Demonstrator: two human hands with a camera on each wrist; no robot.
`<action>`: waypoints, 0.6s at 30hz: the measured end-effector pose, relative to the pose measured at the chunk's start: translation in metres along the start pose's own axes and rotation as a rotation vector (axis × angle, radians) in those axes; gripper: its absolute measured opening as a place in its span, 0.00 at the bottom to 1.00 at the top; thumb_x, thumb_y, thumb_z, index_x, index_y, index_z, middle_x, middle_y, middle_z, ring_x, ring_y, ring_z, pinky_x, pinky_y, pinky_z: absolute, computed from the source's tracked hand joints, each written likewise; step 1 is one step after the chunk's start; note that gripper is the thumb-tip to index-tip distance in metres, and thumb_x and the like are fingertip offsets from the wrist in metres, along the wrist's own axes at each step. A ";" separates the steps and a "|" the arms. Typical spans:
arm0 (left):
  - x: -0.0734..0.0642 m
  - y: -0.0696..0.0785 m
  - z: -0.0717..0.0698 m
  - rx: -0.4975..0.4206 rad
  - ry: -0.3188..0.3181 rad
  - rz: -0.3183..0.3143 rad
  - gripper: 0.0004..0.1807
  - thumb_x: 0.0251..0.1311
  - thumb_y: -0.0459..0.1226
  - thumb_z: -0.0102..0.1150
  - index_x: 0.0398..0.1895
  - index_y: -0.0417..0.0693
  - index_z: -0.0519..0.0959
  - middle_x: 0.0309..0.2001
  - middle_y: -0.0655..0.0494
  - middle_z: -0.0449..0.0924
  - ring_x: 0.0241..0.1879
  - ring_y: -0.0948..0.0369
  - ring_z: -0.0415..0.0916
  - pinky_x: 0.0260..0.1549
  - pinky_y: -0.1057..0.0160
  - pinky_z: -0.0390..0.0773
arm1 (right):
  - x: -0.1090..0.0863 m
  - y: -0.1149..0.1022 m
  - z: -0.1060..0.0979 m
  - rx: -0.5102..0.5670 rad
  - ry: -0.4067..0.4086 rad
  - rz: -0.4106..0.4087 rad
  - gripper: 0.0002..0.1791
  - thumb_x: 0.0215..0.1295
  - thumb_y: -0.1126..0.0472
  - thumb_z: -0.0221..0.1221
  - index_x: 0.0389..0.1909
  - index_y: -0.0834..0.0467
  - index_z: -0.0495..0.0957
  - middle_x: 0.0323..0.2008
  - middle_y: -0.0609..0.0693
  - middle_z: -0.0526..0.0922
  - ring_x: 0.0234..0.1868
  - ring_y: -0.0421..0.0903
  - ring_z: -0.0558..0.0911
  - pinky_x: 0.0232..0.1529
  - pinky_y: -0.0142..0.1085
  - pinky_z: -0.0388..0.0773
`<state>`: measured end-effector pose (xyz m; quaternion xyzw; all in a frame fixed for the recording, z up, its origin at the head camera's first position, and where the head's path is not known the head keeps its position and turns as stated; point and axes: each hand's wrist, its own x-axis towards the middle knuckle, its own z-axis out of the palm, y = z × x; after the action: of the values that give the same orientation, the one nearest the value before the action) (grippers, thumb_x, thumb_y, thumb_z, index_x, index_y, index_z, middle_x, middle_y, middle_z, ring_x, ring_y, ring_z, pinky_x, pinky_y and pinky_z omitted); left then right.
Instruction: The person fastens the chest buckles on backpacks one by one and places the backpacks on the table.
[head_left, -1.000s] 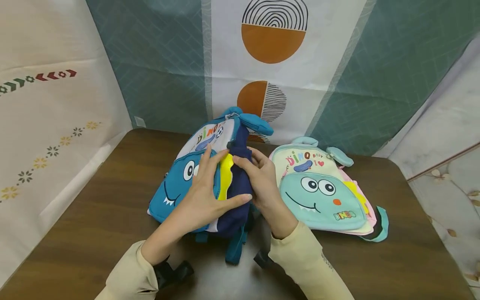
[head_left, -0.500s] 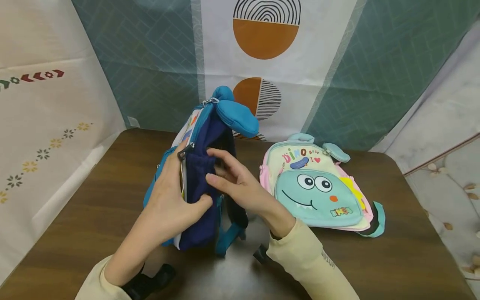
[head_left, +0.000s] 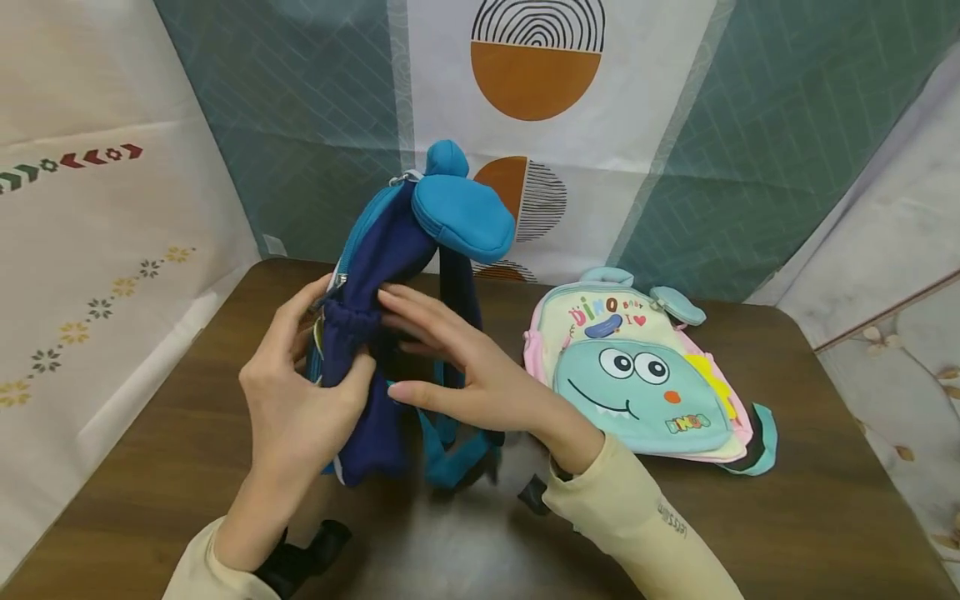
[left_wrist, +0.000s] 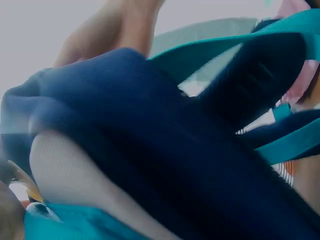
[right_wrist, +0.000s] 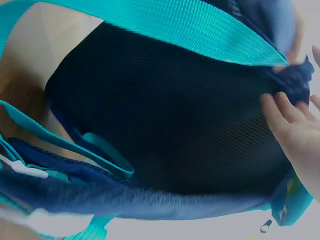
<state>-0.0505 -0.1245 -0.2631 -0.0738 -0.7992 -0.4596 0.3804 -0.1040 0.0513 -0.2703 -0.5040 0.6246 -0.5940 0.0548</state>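
Observation:
The blue and navy backpack [head_left: 390, 242] stands tilted on the table, its navy side turned toward me in the head view. My left hand [head_left: 292, 408] grips its front edge by the gathered side pocket [head_left: 348, 321], fingers round the front and thumb on the side. Most of those fingertips are hidden. With fairly straight fingers, my right hand [head_left: 480, 375] touches or nearly touches the side panel near the back. The right wrist view holds the dark mesh back panel [right_wrist: 165, 115] and a teal strap [right_wrist: 200, 35]. Navy cloth [left_wrist: 150, 115] fills the left wrist view.
A mint and pink dinosaur backpack [head_left: 637, 392] lies on the right of the brown table [head_left: 787, 533]. A blue padded pouch [head_left: 465, 218] hangs from the top of the blue backpack. Patterned cloth [head_left: 315, 125] covers the walls behind and beside the table.
The blue backpack has turned, so its printed front faces away left and its navy side faces me. My left hand went left with it. My right hand's fingers have straightened.

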 end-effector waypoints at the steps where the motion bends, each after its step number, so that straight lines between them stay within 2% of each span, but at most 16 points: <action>1: 0.001 -0.003 -0.002 -0.045 0.033 -0.009 0.33 0.43 0.22 0.61 0.58 0.48 0.74 0.49 0.51 0.79 0.43 0.60 0.79 0.36 0.77 0.73 | -0.002 -0.001 -0.002 -0.015 0.035 -0.022 0.36 0.66 0.58 0.55 0.70 0.63 0.51 0.71 0.53 0.51 0.65 0.48 0.66 0.60 0.43 0.69; 5: 0.004 -0.015 -0.016 -0.221 0.103 -0.033 0.32 0.42 0.17 0.58 0.56 0.41 0.75 0.48 0.51 0.80 0.42 0.62 0.78 0.33 0.75 0.74 | -0.014 -0.002 -0.014 -0.063 0.211 -0.141 0.32 0.66 0.57 0.56 0.70 0.51 0.56 0.69 0.58 0.55 0.55 0.52 0.74 0.50 0.45 0.74; 8: 0.005 -0.023 -0.030 -0.354 0.114 -0.041 0.31 0.41 0.16 0.58 0.55 0.34 0.75 0.46 0.51 0.81 0.41 0.61 0.79 0.36 0.74 0.75 | -0.020 0.001 -0.024 -0.147 0.284 -0.181 0.31 0.66 0.55 0.56 0.68 0.41 0.57 0.66 0.60 0.60 0.53 0.53 0.75 0.49 0.43 0.74; 11: 0.006 -0.029 -0.041 -0.520 0.117 -0.059 0.30 0.40 0.14 0.58 0.54 0.31 0.75 0.43 0.50 0.83 0.40 0.60 0.79 0.37 0.73 0.75 | -0.024 0.009 -0.035 -0.203 0.322 -0.141 0.32 0.65 0.57 0.57 0.68 0.47 0.57 0.66 0.59 0.61 0.57 0.53 0.73 0.53 0.44 0.71; 14: 0.007 -0.033 -0.047 -0.718 0.123 -0.085 0.29 0.40 0.12 0.55 0.53 0.27 0.74 0.41 0.47 0.83 0.40 0.57 0.79 0.39 0.70 0.75 | -0.027 0.020 -0.046 -0.230 0.379 -0.061 0.33 0.64 0.66 0.56 0.68 0.57 0.56 0.66 0.58 0.62 0.61 0.53 0.69 0.59 0.45 0.66; 16: 0.008 -0.035 -0.050 -0.816 0.130 -0.092 0.29 0.40 0.10 0.53 0.52 0.25 0.72 0.42 0.44 0.81 0.41 0.56 0.78 0.41 0.68 0.76 | -0.030 0.028 -0.052 -0.238 0.417 -0.004 0.35 0.61 0.73 0.55 0.68 0.62 0.54 0.67 0.56 0.60 0.64 0.51 0.65 0.62 0.47 0.62; 18: 0.009 -0.037 -0.053 -0.912 0.141 -0.102 0.27 0.39 0.09 0.50 0.50 0.22 0.72 0.42 0.42 0.80 0.41 0.54 0.76 0.40 0.67 0.76 | -0.032 0.034 -0.055 -0.231 0.447 0.061 0.38 0.59 0.75 0.55 0.70 0.61 0.52 0.69 0.53 0.58 0.67 0.49 0.61 0.65 0.47 0.58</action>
<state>-0.0456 -0.1890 -0.2667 -0.1629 -0.4904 -0.7859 0.3396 -0.1450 0.1041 -0.2986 -0.3440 0.6999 -0.6135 -0.1244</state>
